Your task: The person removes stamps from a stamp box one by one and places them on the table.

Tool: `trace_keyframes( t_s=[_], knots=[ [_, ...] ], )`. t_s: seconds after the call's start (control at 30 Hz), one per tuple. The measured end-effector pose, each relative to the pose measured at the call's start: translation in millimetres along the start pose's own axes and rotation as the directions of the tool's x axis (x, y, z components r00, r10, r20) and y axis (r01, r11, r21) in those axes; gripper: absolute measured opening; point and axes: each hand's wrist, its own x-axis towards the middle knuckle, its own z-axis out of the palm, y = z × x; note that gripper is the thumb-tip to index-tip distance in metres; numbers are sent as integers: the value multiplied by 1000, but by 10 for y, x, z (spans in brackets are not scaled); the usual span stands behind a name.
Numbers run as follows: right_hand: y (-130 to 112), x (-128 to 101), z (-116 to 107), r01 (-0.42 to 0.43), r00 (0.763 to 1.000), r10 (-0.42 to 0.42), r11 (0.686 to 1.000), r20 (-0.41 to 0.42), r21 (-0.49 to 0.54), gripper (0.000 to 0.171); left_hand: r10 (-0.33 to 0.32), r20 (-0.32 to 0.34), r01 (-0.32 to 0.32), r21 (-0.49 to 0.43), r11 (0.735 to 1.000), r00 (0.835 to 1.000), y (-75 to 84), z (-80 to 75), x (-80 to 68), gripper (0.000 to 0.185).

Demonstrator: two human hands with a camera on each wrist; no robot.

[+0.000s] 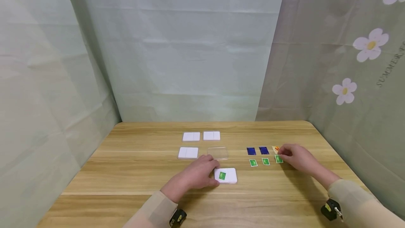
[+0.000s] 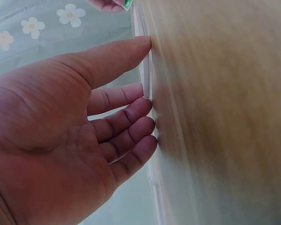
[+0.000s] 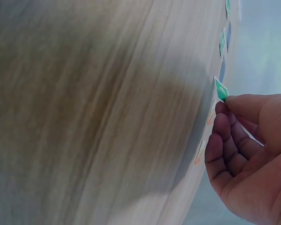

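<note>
Meanwhile, the right hand [image 1: 299, 158] pinches a green card [image 1: 278, 159] at three o'clock, best lifted cleanly, while the spread left hand [image 1: 197, 175] steadies the white case [image 1: 230, 176].

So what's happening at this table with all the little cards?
A person sits at a wooden table sorting small cards. Their left hand rests on a white card case with a green card on it. Their right hand pinches another green card at the end of a row, with two blue cards behind. Three closed white cases and a clear one lie beyond.
</note>
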Motion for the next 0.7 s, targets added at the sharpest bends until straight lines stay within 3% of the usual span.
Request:
trace_keyframes(
  t_s=[0.7],
  knots=[
    [49, -1, 10, -28, 1000, 29, 998, 11, -51, 8, 10, -5, -10, 6, 1000, 1000, 3, -13, -10, 48]
  ],
)
